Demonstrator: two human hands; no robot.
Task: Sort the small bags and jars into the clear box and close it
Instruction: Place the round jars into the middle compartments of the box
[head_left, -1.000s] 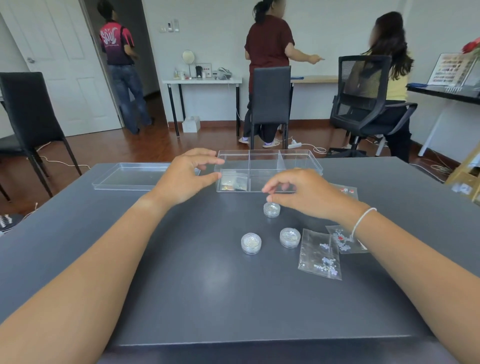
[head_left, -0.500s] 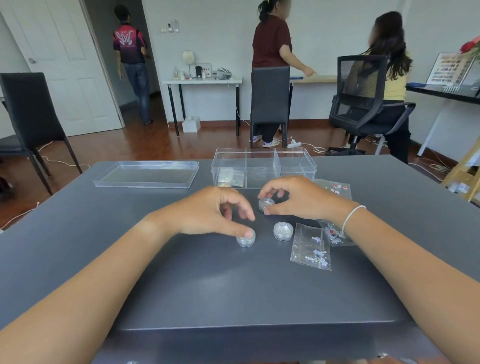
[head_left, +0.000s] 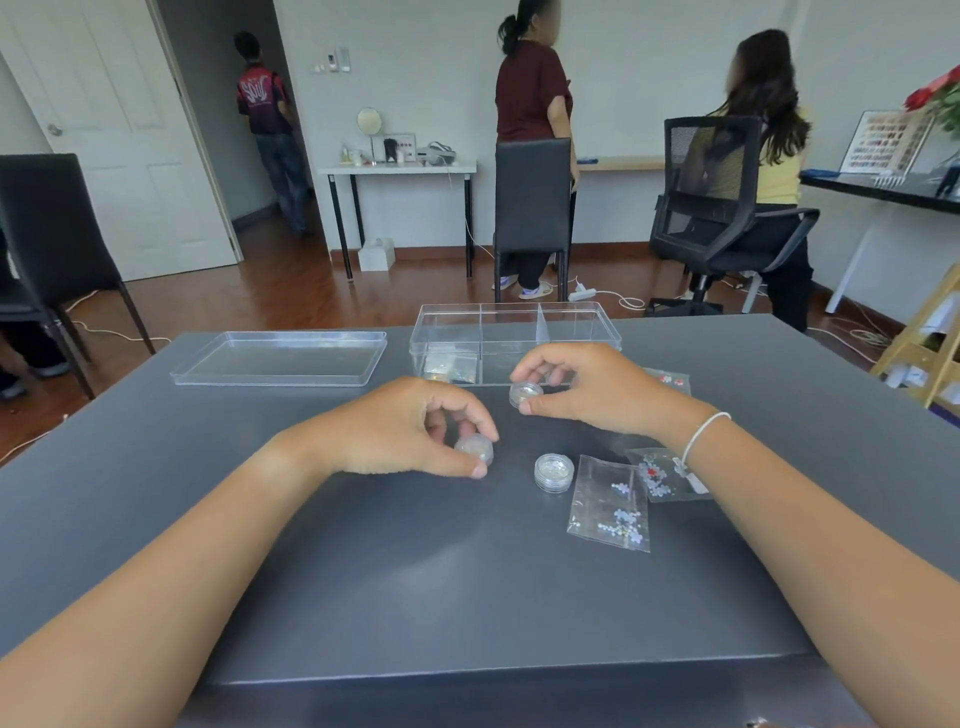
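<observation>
The clear box (head_left: 576, 323) with three compartments stands open at the far middle of the grey table (head_left: 467, 597); small bags (head_left: 451, 368) lie in its left compartment. My left hand (head_left: 410, 428) grips a small round jar (head_left: 475, 448) just above the table. My right hand (head_left: 592, 387) pinches a second jar (head_left: 524, 393), lifted in front of the box. A third jar (head_left: 555, 472) stands on the table between my hands. Two clear bags of beads (head_left: 613, 506) (head_left: 657, 475) lie to its right; another bag (head_left: 670, 379) peeks out behind my right hand.
The box's clear lid (head_left: 280, 358) lies flat on the table, left of the box. Beyond the table stand black chairs (head_left: 532, 208) and an office chair (head_left: 722, 208) with a seated person; two other people stand at the back.
My left hand came back from the box and closed on the left jar. My right hand closed on the far jar and lifted it. Both jars now sit off the table.
</observation>
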